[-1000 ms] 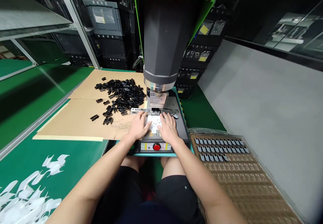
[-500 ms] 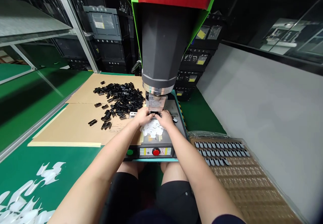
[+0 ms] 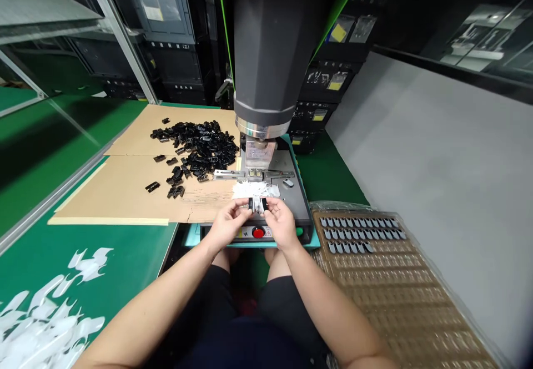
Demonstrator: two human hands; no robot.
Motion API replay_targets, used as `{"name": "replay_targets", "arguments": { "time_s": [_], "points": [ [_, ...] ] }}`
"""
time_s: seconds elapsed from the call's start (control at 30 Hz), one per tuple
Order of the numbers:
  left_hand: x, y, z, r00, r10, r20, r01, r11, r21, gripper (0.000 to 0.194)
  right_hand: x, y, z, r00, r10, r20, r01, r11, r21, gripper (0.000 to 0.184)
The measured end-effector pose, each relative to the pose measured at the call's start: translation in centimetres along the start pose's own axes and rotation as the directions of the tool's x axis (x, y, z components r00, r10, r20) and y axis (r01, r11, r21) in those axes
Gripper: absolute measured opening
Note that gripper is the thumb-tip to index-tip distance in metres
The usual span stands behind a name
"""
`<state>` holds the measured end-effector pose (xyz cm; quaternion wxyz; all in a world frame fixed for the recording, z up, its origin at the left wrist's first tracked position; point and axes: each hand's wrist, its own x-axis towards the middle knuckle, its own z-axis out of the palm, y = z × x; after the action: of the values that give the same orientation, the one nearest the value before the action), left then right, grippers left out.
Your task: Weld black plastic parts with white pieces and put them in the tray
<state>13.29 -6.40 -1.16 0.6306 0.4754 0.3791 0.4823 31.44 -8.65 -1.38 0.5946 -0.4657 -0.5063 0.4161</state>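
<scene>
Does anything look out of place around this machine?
One small grey piece lies loose on the machine's dark base, right of the white pieces, while similar-looking pieces sit in rows in the brown tray. Whether it was put there deliberately, I can't tell.

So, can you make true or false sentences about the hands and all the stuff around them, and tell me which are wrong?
1. The left hand and right hand both hold something black. True.
2. Both hands wear gloves. False: they are bare.
3. The heap of black parts sits on brown cardboard. True.
4. Grey pieces fill the whole tray. False: the tray has grey pieces only in its far rows.
5. White pieces lie on the green surface at the left. True.
</scene>
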Motion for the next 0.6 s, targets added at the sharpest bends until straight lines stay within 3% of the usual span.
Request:
{"name": "replay_targets", "arguments": {
  "time_s": [0.17,0.6],
  "points": [
    [-3.5,-0.2,1.5,1.0,0.022,0.012,-0.022,0.999,-0.028,0.051,-3.9,-1.6,0.9,1.0,-0.004,0.014,0.004,1.0,-0.018,0.032],
    [-4.7,-0.3,2.0,0.995,0.025,0.099,-0.016,0.996,-0.092,0.045,-5.4,-1.9,0.6,0.999,-0.009,-0.035,0.007,0.999,-0.044,0.031]
  ]
}}
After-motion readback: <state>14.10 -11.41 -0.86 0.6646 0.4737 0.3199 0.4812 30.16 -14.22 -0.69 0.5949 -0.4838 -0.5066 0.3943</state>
